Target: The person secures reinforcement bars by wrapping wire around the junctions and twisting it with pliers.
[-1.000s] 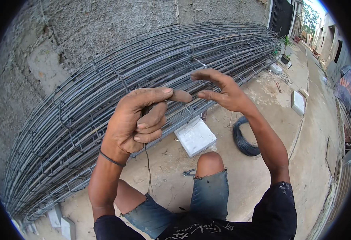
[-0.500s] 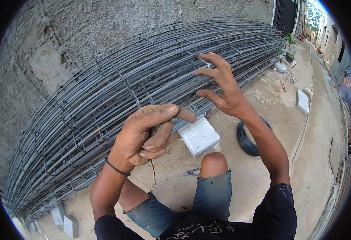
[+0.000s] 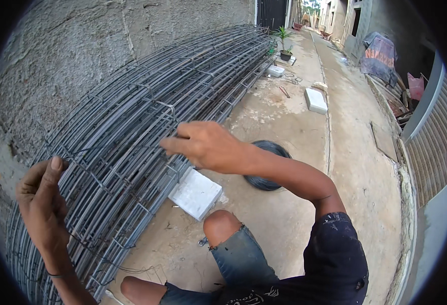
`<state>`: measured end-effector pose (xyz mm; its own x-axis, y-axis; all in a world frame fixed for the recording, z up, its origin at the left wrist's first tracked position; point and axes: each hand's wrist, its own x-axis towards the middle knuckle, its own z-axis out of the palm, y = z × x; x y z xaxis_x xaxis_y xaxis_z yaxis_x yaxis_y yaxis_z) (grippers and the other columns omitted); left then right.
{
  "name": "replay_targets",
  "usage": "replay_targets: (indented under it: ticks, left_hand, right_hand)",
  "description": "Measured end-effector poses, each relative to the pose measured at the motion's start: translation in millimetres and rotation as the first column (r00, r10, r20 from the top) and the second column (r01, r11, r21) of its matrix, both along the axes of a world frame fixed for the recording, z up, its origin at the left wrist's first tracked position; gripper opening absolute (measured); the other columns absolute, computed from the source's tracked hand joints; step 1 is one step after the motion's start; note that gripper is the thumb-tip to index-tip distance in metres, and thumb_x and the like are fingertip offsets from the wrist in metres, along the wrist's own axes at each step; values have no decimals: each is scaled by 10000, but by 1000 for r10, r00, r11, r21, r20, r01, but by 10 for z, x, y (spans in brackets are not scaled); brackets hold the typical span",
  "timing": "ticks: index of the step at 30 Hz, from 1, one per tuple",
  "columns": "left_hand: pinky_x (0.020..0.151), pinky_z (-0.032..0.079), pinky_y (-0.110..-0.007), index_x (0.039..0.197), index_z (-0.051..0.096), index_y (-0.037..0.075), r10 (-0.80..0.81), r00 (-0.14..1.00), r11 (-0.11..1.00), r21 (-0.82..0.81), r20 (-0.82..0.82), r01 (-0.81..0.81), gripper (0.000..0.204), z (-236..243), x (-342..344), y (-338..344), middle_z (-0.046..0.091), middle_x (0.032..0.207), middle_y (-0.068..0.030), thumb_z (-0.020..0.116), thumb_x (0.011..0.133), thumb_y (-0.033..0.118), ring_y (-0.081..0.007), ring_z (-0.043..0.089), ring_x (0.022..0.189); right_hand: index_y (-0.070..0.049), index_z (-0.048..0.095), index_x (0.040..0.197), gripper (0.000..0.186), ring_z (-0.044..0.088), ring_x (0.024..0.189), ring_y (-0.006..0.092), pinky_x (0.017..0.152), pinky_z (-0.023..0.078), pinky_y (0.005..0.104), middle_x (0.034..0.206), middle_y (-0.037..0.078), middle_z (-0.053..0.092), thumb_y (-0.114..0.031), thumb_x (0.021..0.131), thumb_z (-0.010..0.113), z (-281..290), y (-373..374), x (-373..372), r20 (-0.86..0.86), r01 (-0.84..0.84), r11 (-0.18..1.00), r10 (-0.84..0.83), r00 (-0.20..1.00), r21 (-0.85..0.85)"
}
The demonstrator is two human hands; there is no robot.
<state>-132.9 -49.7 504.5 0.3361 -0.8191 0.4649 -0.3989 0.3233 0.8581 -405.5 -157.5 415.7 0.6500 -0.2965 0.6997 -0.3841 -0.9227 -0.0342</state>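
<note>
My left hand (image 3: 42, 203) is raised at the far left in front of the stacked steel rebar cages (image 3: 147, 117), thumb up and fingers curled. A thin dark tie wire (image 3: 109, 262) trails from below its wrist down to the ground. My right hand (image 3: 205, 145) reaches across to the left, its back to the camera, with the fingertips pointing at the side of the cages. What its fingers hold is hidden. My bare knee (image 3: 223, 229) sits below it.
A white block (image 3: 195, 193) lies against the cages' foot, with a black wire coil (image 3: 266, 165) just behind my right forearm. More white blocks (image 3: 316, 100) and a potted plant (image 3: 284, 46) stand farther along the concrete lane. A rough grey wall (image 3: 81, 51) backs the cages.
The hands were close together in mid-view. My left hand has swung far out to the left and down, and my right hand has dropped toward the cages. The view has turned leftward.
</note>
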Motion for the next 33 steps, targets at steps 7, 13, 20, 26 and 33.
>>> replay_targets:
  ticks: [7, 13, 20, 26, 33]
  left_hand:
    - [427, 319, -258, 713, 657, -73, -375, 845, 926, 203, 381, 319, 121, -421, -117, 226, 560, 518, -64, 684, 761, 35, -91, 448, 437]
    - [410, 342, -286, 702, 645, -50, -378, 633, 900, 106, 675, 423, 67, -386, -356, 480, 543, 511, -136, 684, 709, 4, -197, 484, 386]
    - [421, 311, -312, 702, 631, -20, -289, 503, 933, 122, 815, 338, 34, -345, -169, 489, 468, 490, -104, 656, 695, -41, -196, 445, 390]
    - [414, 256, -347, 739, 618, 14, -96, 337, 936, -30, 937, 350, 113, -116, -224, 549, 393, 489, -50, 633, 667, -72, -196, 369, 382]
    - [414, 276, -347, 775, 628, 22, -457, 337, 822, 246, 823, 514, 169, -483, -229, 667, 381, 487, -44, 682, 624, -33, -209, 380, 388]
  right_hand:
    - [-10, 624, 984, 173, 628, 643, 227, 567, 499, 316, 772, 104, 638, -37, 815, 603, 505, 487, -255, 334, -380, 906, 306, 891, 184]
    - [-42, 608, 898, 124, 589, 660, 315, 567, 441, 419, 647, 130, 542, -104, 824, 531, -943, 530, 0, -147, -471, 657, 660, 737, 589]
    - [-29, 619, 919, 99, 588, 576, 180, 538, 479, 354, 744, 96, 617, -1, 838, 569, 165, 454, -29, 523, -480, 855, 323, 788, 195]
    - [-34, 593, 970, 199, 568, 563, 294, 481, 441, 410, 668, 120, 505, -58, 774, 564, -798, 785, 241, -151, -558, 646, 713, 685, 521]
    - [-22, 604, 897, 80, 633, 616, 267, 512, 484, 319, 720, 131, 625, -49, 822, 603, -49, 202, 104, 465, -440, 852, 278, 840, 285]
